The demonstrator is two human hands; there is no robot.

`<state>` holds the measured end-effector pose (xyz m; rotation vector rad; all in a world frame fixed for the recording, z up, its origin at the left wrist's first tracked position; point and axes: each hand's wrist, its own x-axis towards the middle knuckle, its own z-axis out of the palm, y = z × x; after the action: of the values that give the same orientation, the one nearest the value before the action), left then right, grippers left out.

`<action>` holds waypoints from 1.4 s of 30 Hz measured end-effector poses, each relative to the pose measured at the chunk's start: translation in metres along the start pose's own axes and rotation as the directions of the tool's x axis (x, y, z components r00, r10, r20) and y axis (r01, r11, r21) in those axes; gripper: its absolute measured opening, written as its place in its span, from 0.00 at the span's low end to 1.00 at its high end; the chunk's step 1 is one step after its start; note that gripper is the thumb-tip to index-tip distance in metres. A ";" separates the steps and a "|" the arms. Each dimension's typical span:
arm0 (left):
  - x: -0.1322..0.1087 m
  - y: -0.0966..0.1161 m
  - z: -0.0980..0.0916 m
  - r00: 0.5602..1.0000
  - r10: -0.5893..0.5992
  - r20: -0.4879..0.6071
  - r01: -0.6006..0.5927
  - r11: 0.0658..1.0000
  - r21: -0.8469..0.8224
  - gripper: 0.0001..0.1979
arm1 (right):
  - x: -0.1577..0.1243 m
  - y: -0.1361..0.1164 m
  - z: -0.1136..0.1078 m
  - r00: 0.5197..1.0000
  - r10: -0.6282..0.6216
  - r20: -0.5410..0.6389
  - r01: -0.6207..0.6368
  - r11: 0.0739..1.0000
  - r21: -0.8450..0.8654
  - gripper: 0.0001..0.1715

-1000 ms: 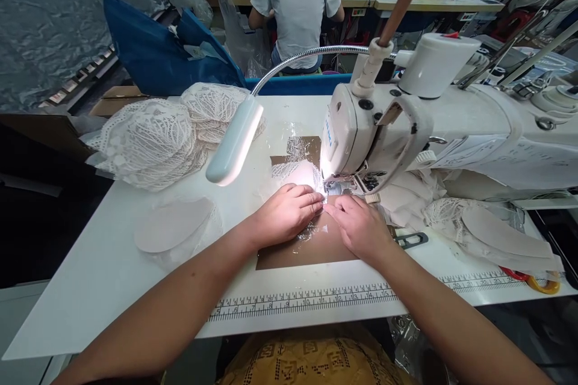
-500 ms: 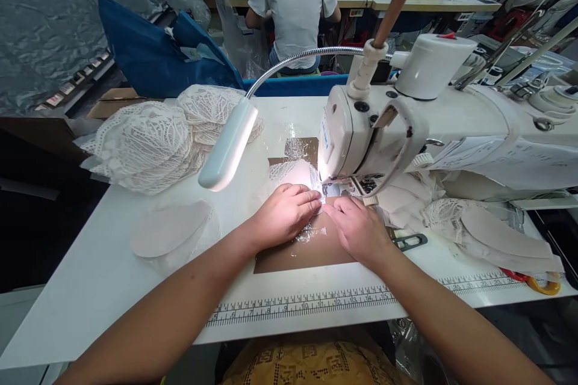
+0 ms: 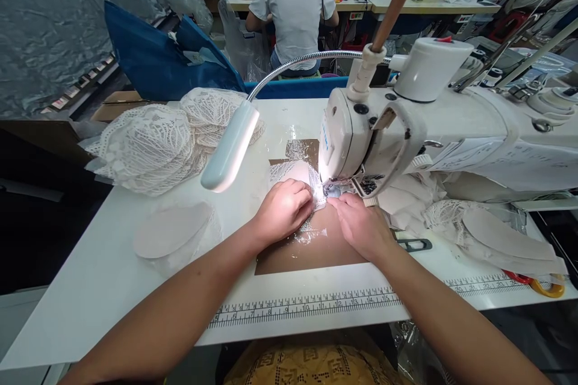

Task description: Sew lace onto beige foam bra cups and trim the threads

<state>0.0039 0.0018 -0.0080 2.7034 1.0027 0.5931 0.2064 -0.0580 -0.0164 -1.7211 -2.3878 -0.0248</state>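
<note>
A white lace piece [image 3: 318, 195] with a smooth pale panel lies under the needle end of a white sewing machine [image 3: 345, 132]. My left hand [image 3: 285, 209] rests on the lace piece left of the needle, its fingers curled together on the fabric. Just right of the needle area, my right hand [image 3: 361, 222] has its thumb and fingertips closed at the lace's near edge; the exact grip is partly hidden. Beneath both hands is a brown taped sheet [image 3: 307, 255] on the white table.
White lace pieces [image 3: 149, 147] are heaped at the left, with smooth oval pads [image 3: 171, 231] nearer me. A lamp [image 3: 230, 144] arches over the table. More fabric [image 3: 501, 234], a dark clip-like tool [image 3: 414, 245] and scissors handles [image 3: 547, 287] lie right. A person [image 3: 295, 9] sits beyond.
My left hand has drawn slightly left, away from the needle, so more lace shows between my hands. My right fingertips have shifted a little forward beside the presser area.
</note>
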 end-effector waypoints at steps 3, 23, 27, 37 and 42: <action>0.002 0.001 0.001 1.000 -0.022 -0.008 0.022 1.000 0.018 0.11 | 0.000 0.000 -0.001 1.000 -0.002 0.002 0.002 1.000 0.000 0.24; 0.002 0.002 0.000 1.000 -0.015 0.021 0.014 0.997 0.075 0.12 | 0.002 0.001 -0.003 0.999 0.003 0.049 -0.007 0.997 0.075 0.28; 0.003 0.003 0.000 1.000 -0.024 0.009 0.024 0.997 0.070 0.13 | 0.003 0.002 0.000 0.999 0.030 0.022 -0.031 0.998 0.060 0.24; 0.006 0.004 0.002 0.998 -0.054 0.021 0.051 0.992 0.117 0.14 | 0.004 0.000 -0.002 0.996 0.057 0.072 -0.061 0.997 0.049 0.25; 0.005 0.004 0.001 0.999 -0.031 0.024 0.028 0.990 0.138 0.15 | 0.005 0.000 -0.006 0.990 0.054 0.132 -0.061 0.997 0.051 0.29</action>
<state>0.0106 0.0022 -0.0062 2.8015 1.1138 0.4990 0.2052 -0.0538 -0.0098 -1.8180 -2.4028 0.1647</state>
